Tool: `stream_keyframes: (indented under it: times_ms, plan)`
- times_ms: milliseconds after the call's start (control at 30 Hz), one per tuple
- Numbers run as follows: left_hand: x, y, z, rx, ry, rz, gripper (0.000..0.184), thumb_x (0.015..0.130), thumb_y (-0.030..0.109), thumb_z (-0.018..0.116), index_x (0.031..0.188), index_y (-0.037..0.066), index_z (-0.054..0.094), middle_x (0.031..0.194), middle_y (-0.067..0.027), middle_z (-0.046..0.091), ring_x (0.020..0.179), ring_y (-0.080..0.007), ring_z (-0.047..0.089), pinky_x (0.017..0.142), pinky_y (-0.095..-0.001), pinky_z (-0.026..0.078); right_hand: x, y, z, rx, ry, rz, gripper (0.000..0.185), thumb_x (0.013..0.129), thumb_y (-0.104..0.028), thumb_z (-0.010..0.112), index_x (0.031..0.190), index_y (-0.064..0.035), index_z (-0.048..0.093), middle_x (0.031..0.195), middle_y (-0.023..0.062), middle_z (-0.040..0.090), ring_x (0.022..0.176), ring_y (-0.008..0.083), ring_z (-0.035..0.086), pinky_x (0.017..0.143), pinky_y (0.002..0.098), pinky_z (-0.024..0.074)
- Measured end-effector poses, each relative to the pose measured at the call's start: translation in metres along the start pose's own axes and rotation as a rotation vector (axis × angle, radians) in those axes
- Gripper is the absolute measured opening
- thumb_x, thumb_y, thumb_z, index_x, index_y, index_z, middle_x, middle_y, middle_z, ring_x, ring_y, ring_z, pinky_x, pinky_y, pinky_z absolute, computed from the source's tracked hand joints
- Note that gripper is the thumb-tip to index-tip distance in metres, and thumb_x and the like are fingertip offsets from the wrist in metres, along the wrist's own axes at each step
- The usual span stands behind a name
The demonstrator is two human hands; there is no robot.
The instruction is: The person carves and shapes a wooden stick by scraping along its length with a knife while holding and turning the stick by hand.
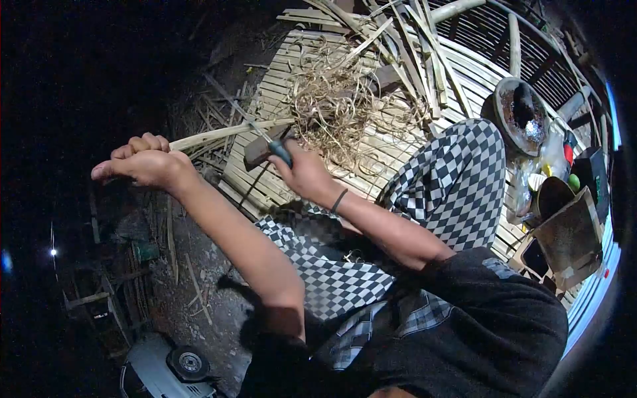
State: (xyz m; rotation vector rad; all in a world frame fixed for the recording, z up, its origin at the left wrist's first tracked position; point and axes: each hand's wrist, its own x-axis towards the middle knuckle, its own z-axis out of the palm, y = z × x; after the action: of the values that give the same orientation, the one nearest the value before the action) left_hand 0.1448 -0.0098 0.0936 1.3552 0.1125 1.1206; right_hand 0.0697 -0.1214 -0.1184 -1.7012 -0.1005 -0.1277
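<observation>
My left hand (147,159) reaches out to the left, fingers curled round one end of a pale bamboo strip (212,134). The strip's other end reaches over a dark wooden block (257,154) near the edge of the slatted platform. In my right hand (304,174) is a knife (279,152), gripped by its teal handle. Its long thin blade points up and to the left and crosses the strip. Curly bamboo shavings (342,109) lie heaped just beyond my right hand.
Long split bamboo strips (424,56) lie at the back of the slatted platform (275,83). To the right stand a round stone mortar (507,113), plastic bags (552,156) and a cardboard piece (570,242). More scraps litter the ground at left; a vehicle (159,368) stands bottom left.
</observation>
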Motion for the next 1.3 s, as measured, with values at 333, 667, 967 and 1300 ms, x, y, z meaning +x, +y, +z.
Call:
stream_keyframes:
  times_ms: [333, 667, 967, 1300]
  plan:
    - [0.002, 0.012, -0.022, -0.022, 0.047, -0.021, 0.062, 0.091, 0.077, 0.016, 0.068, 0.02, 0.015, 0.049, 0.0048, 0.015, 0.042, -0.009, 0.012, 0.037, -0.025, 0.011, 0.019, 0.085, 0.019, -0.227, 0.063, 0.162, 0.037, 0.093, -0.038, 0.059, 0.095, -0.0008, 0.057, 0.068, 0.0242, 0.064, 0.066, 0.0455, 0.063, 0.062, 0.054, 0.0504]
    - [-0.015, 0.005, 0.0, 0.034, -0.023, 0.12, 0.053, 0.102, 0.058, 0.023, 0.068, 0.018, 0.019, 0.053, 0.0055, 0.021, 0.046, -0.0069, 0.018, 0.04, -0.0254, 0.014, -0.009, -0.041, -0.001, -0.017, -0.016, -0.074, 0.033, 0.092, -0.034, 0.063, 0.097, -0.0033, 0.052, 0.064, 0.0237, 0.06, 0.062, 0.0465, 0.061, 0.056, 0.053, 0.0476]
    - [-0.031, 0.015, -0.011, -0.021, -0.037, 0.129, 0.056, 0.098, 0.066, 0.022, 0.068, 0.018, 0.018, 0.049, 0.0056, 0.019, 0.042, -0.006, 0.013, 0.037, -0.0248, 0.011, 0.009, 0.028, 0.007, -0.112, -0.014, 0.03, 0.037, 0.091, -0.036, 0.062, 0.1, 0.0001, 0.055, 0.065, 0.0252, 0.062, 0.064, 0.0461, 0.063, 0.058, 0.0547, 0.0505]
    - [-0.027, 0.008, 0.003, -0.077, -0.207, 0.08, 0.061, 0.094, 0.073, 0.021, 0.067, 0.019, 0.018, 0.047, 0.0048, 0.016, 0.041, -0.0064, 0.011, 0.037, -0.025, 0.009, -0.007, -0.058, -0.015, 0.019, -0.027, -0.127, 0.032, 0.091, -0.032, 0.063, 0.1, -0.0028, 0.056, 0.069, 0.0251, 0.062, 0.063, 0.0447, 0.062, 0.058, 0.0509, 0.0494]
